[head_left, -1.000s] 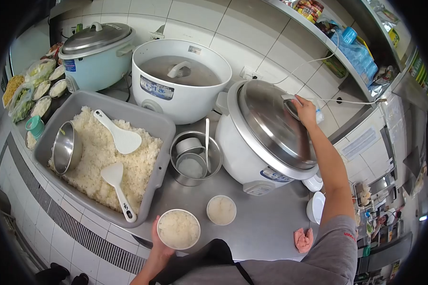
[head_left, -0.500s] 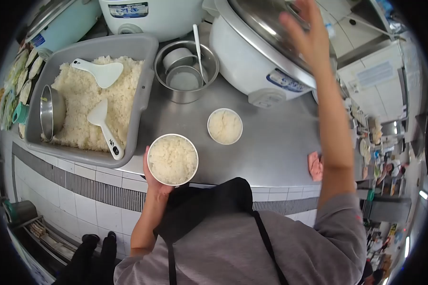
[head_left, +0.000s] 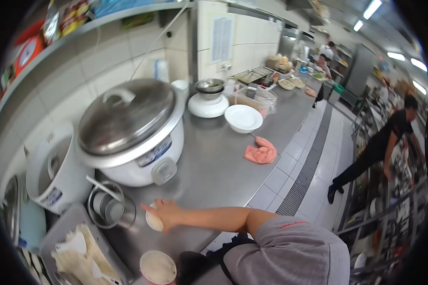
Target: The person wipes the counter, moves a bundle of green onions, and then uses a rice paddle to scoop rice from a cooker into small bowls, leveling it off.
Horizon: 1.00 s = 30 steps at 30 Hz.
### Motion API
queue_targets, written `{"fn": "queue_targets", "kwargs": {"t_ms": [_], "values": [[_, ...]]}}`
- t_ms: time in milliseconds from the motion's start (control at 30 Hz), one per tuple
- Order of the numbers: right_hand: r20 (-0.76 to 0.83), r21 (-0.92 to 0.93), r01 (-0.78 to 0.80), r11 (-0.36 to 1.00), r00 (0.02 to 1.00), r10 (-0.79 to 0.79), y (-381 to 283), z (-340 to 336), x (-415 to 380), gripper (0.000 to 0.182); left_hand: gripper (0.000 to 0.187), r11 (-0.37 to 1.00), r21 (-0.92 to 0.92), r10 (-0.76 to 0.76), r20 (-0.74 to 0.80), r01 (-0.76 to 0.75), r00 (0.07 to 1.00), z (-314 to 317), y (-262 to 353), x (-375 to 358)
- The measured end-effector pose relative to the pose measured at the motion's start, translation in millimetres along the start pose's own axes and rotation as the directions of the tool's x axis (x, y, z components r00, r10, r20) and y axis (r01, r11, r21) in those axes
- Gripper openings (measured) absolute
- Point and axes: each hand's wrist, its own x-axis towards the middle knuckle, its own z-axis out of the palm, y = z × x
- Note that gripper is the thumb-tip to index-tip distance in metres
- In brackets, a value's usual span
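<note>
My right hand (head_left: 164, 214) reaches over the small bowl of rice (head_left: 154, 221) on the steel counter (head_left: 199, 166), its fingers around the rim. At the bottom of the view stands a larger bowl of rice (head_left: 158, 267); my left hand is hidden below or behind it. To the left is the grey tub (head_left: 71, 213) of rice, with white paddles (head_left: 76, 243) in it. A metal pot (head_left: 110, 205) with cups and a white-handled utensil sits between the tub and the small bowl.
A large lidded rice cooker (head_left: 133, 128) stands behind the pot. Farther right are a white plate (head_left: 243, 118), a pink cloth (head_left: 261, 151) and a scale (head_left: 208, 105) with a metal bowl. Another person (head_left: 383, 142) in dark clothes stands across the tiled aisle.
The view has swung to the right, along the counter. My right hand has come down from near the cooker lid to the small bowl of rice.
</note>
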Motion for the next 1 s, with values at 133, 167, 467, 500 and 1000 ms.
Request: {"fn": "queue_targets", "kwargs": {"t_ms": [133, 167, 467, 500, 1000], "values": [[-0.103, 0.195, 0.011, 0.981, 0.995, 0.01, 15, -4, -35, 0.111, 0.068, 0.983, 0.11, -0.157, 0.093, 0.146, 0.983, 48, -27, 25], [-0.127, 0.186, 0.005, 0.982, 0.992, 0.019, 25, -6, -49, 0.111, 0.068, 0.974, 0.136, -0.2, 0.117, 0.184, 0.973, 62, -40, 30], [-0.414, 0.33, -0.281, 0.901, 0.815, 0.405, 177, -53, -258, 0.109, 0.069, 0.786, 0.389, -0.574, 0.171, 0.48, 0.801, 153, -212, 26], [-0.433, 0.325, -0.346, 0.88, 0.773, 0.464, 193, -62, -288, 0.109, 0.069, 0.76, 0.406, -0.606, 0.16, 0.508, 0.779, 157, -237, 22], [-0.516, 0.3, -0.649, 0.699, 0.506, 0.691, 576, -196, -461, 0.113, 0.059, 0.618, 0.398, -0.772, 0.149, 0.678, 0.618, 228, -640, 47]]}}
